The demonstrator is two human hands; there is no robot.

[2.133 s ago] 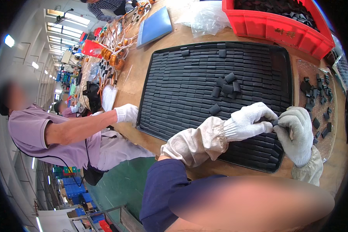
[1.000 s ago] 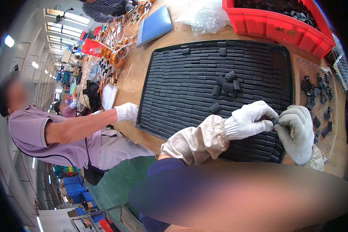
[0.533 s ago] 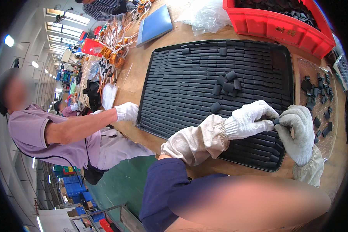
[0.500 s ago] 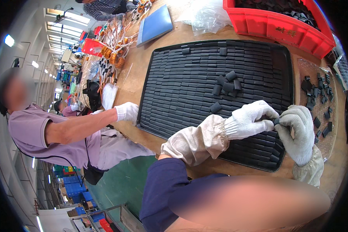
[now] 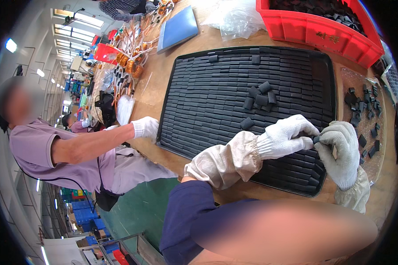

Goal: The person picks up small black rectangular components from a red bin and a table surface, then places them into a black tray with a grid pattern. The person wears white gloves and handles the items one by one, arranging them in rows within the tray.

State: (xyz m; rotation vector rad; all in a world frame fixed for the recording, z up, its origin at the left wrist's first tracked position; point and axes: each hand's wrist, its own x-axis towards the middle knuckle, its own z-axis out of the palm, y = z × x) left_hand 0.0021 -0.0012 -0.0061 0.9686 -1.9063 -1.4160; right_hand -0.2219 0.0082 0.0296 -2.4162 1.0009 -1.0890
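In white knit gloves, my left hand [image 5: 284, 138] and my right hand [image 5: 342, 152] meet over the right part of a black tray [image 5: 321, 66]. Between their fingertips is a small black piece [image 5: 316, 139], mostly hidden by the gloves. Both hands are closed in a pinch on it. Rows of similar flat black pieces [image 5: 234, 95] fill the tray, lying edge to edge. A loose heap of black pieces [image 5: 262, 93] rests on top of the rows, and a single loose piece [image 5: 246, 123] lies just beyond my left wrist.
Black pieces lie scattered on bubble wrap [image 5: 347, 79] right of the tray. A red bin [image 5: 296, 28] of black pieces stands at the far right. Beyond the tray are a blue folder [image 5: 177, 28], clear plastic [image 5: 236, 20] and copper coils [image 5: 130, 62]. A co-worker's gloved hand [image 5: 145, 128] touches the tray's left edge.
My hands keep the same pinch over the tray, with hardly any shift. The tray's contents look unchanged.
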